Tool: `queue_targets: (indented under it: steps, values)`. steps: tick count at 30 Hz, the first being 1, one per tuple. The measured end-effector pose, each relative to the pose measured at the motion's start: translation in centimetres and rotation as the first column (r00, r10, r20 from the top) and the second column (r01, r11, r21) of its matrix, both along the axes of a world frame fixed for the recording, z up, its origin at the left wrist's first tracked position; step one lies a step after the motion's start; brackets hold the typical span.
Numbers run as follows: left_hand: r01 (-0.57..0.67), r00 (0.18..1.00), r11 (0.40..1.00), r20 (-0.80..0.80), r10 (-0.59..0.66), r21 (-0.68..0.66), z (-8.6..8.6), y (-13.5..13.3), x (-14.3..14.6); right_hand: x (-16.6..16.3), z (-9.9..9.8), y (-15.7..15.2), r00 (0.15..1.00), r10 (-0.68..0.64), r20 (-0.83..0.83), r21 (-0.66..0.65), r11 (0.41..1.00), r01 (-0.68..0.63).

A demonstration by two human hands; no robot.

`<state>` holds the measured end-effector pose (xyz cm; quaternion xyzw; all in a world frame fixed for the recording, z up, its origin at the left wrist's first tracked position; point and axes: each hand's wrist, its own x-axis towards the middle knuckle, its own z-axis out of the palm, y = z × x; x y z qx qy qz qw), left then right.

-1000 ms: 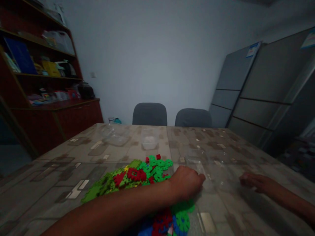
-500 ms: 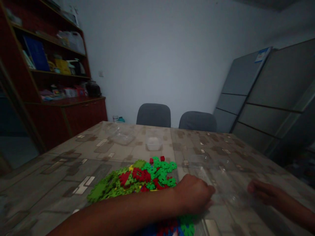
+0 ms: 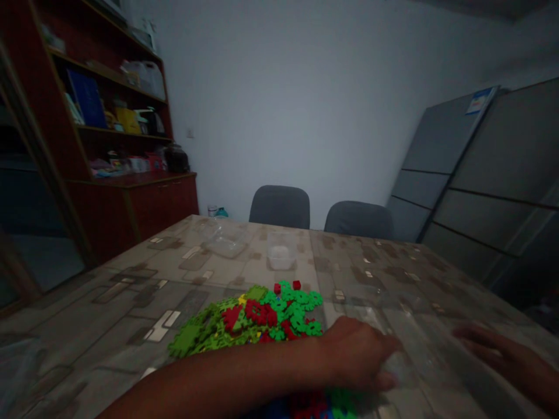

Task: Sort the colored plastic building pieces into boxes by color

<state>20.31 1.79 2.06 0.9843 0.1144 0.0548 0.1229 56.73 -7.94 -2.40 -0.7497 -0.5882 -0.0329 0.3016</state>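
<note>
My left hand [image 3: 360, 355] reaches across my body, past a heap of green and red gear-shaped plastic pieces [image 3: 257, 320], and its fingers curl round the edge of a clear plastic container [image 3: 388, 326] that is hard to make out on the table. My right hand [image 3: 502, 355] lies low at the right with its fingers stretched out beside the same clear container. More red, blue and green pieces [image 3: 323, 407] lie under my left forearm at the bottom edge.
The patterned table [image 3: 131, 302] carries a small clear tub [image 3: 280, 256] and a clear lid or tray [image 3: 222, 245] further back. Two grey chairs [image 3: 279, 206] stand at the far side. A red wooden shelf unit [image 3: 109, 145] is left, grey cabinets [image 3: 489, 174] right.
The view has tilted upward and shifted right, so hands and pieces sit lower in frame. My left hand has slid a little to the right along the clear container; my right hand has spread out.
</note>
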Motion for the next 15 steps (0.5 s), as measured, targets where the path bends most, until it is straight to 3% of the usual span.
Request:
queue_targets:
  steps: [4, 8, 12, 15]
  values:
    - [-0.011, 0.997, 1.0, 0.082, 0.012, -0.012, 0.8, 1.0, -2.2, -1.4, 1.9, 1.4, 0.989, 0.024, -0.147, 0.064, 0.998, -0.015]
    - [-0.163, 0.984, 0.98, 0.089, 0.153, 0.111, 0.9, 4.5, -7.2, -7.2, 4.6, 3.7, 0.974, 0.156, -0.166, 0.017, 0.988, -0.155]
    - [-0.464, 0.885, 0.857, 0.078, 0.459, 0.222, 1.2, 10.5, -15.2, -14.2, 6.8, 6.9, 0.927, 0.347, -0.146, -0.043, 0.933, -0.356]
    - [-0.677, 0.731, 0.685, 0.131, 0.67, 0.269, 1.7, 14.8, -21.5, -18.6, 8.1, 10.1, 0.866, 0.493, -0.085, -0.114, 0.859, -0.5]
